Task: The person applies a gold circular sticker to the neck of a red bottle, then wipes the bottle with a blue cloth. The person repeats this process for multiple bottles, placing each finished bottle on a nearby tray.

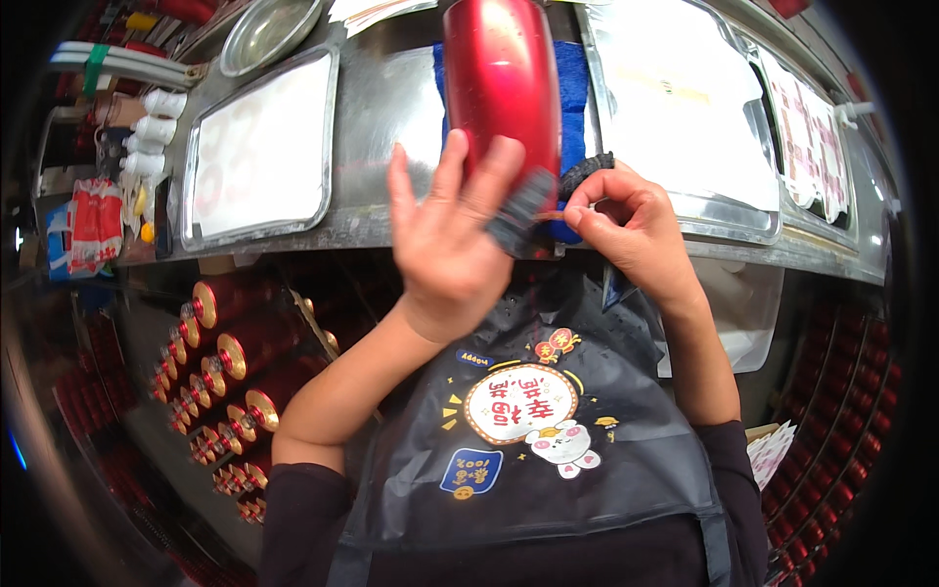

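A glossy red metal cylinder [501, 78] lies lengthwise on a blue cloth [573, 88] on the metal worktable. Over its near end is my left hand [445, 235], fingers spread and slightly blurred; a dark grey cover wraps its thumb. Whether the fingers touch the cylinder, I cannot tell. Just right of that end, my right hand [636, 220] has thumb and finger pinched together. A thin orange-brown sliver shows beside the pinch, but what is held is too small to name. A dark ribbed band [587, 171] sits at this hand's fingers.
On the left stand a white-surfaced metal tray [259, 147], a round metal bowl [271, 37] and white bottles [147, 132]. A large tray with white sheets [685, 117] lies right. Several red cylinders with gold ends [232, 354] are stacked below left; a rack of red pieces [831, 430] stands right.
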Demonstrator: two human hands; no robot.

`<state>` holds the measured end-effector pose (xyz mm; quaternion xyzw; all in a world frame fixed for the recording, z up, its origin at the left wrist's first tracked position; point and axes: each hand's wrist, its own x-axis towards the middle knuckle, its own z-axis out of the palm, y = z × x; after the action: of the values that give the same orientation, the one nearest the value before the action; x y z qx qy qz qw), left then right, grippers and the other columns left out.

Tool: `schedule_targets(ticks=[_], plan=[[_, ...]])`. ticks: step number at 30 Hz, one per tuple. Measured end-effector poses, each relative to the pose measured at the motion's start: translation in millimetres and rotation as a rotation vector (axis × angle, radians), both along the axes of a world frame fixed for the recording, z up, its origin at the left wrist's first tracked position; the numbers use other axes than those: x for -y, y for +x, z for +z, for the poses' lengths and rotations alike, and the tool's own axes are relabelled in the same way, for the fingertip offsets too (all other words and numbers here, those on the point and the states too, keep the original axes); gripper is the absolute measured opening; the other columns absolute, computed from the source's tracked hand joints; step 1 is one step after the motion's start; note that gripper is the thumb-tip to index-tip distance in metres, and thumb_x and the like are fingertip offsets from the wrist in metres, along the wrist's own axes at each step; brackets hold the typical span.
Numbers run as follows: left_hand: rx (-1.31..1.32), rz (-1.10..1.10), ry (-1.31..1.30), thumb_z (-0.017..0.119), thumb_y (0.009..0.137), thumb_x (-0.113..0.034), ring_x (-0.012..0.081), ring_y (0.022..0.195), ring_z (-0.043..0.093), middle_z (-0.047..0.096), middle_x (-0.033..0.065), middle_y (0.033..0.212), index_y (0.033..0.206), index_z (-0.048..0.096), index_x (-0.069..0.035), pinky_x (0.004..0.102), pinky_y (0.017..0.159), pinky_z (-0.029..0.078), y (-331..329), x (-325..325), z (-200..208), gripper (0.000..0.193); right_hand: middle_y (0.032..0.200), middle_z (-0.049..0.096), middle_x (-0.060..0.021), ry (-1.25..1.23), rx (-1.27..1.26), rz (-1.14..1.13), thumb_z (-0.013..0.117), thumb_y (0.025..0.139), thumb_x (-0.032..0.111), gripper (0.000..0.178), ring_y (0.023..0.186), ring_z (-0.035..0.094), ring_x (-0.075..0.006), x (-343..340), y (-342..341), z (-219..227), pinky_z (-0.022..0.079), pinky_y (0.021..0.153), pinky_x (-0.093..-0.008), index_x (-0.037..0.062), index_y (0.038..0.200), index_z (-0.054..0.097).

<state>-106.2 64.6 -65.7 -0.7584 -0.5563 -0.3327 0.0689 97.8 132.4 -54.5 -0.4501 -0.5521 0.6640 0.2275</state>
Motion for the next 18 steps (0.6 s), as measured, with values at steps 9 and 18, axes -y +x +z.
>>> schedule_targets(ticks=[9, 18], plan=[[0.430, 0.038, -0.170, 0.085, 0.076, -0.008, 0.0358, 0.123, 0.063, 0.060, 0.0217, 0.141, 0.123, 0.069, 0.004, 0.0616, 0.113, 0.033, -17.9, 24.9, -22.2, 0.050, 0.082, 0.049, 0.0056, -0.037, -0.035, -0.007, 0.077, 0.082, 0.008, 0.009, 0.062, 0.040, 0.0005, 1.0, 2.4, 13.3, 0.029, 0.057, -0.0199, 0.0034, 0.084, 0.070], [0.307, 0.017, -0.194, 0.082, 0.081, -0.009, 0.0377, 0.126, 0.062, 0.058, 0.0222, 0.142, 0.114, 0.070, 0.005, 0.0653, 0.115, 0.023, -21.4, 42.1, -29.6, 0.038, 0.080, 0.055, 0.0063, -0.061, -0.085, -0.067, 0.071, 0.086, 0.007, 0.009, 0.069, 0.048, 0.0001, 1.6, 9.8, 14.9, 0.037, 0.062, -0.0179, 0.0038, 0.081, 0.065]])
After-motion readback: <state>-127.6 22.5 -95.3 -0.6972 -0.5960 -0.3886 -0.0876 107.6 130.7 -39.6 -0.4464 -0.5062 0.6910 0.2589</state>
